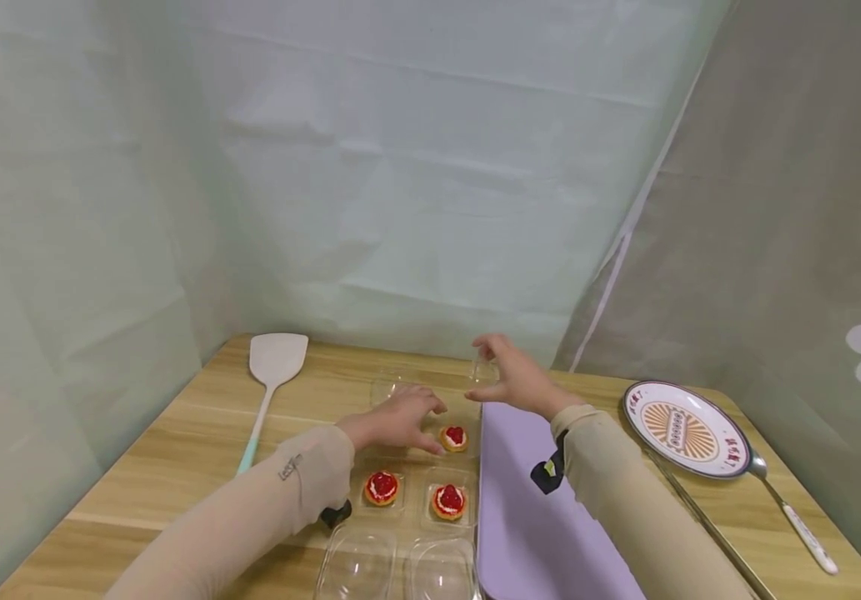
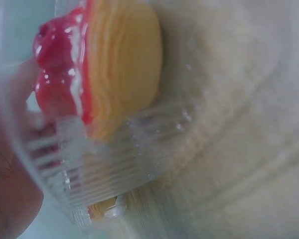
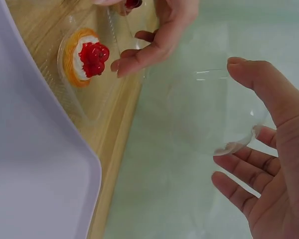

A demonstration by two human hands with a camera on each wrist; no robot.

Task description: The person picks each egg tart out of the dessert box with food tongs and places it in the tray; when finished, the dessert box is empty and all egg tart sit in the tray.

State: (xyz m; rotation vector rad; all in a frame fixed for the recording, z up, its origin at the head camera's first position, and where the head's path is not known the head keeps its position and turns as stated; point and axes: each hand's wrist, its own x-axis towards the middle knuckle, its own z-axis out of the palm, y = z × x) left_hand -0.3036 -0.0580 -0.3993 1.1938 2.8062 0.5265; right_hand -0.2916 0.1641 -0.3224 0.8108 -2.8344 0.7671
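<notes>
My right hand (image 1: pixel 514 382) holds a clear plastic lid (image 3: pixel 214 117) between thumb and fingertips, raised at the table's back edge. Left of it, my left hand (image 1: pixel 400 415) hovers over the clear plastic box, its fingers loosely bent and apart. A red-topped tart (image 1: pixel 454 438) with a white cream ring sits in the box just right of the left thumb. Two more such tarts, a left one (image 1: pixel 382 488) and a right one (image 1: pixel 448 502), lie nearer in a clear box whose lids (image 1: pixel 358 560) are folded back toward me. Part of another tart (image 3: pixel 132 5) shows beyond the left fingers.
A lilac tray (image 1: pixel 531 517) lies right of the boxes, under my right forearm. At the right are a patterned plate (image 1: pixel 685 429), a spoon with a white handle (image 1: pixel 805 533) and a thin metal rod (image 1: pixel 708 525). A white spatula (image 1: pixel 277 358) lies at the left. Cloth (image 1: pixel 400 167) hangs behind.
</notes>
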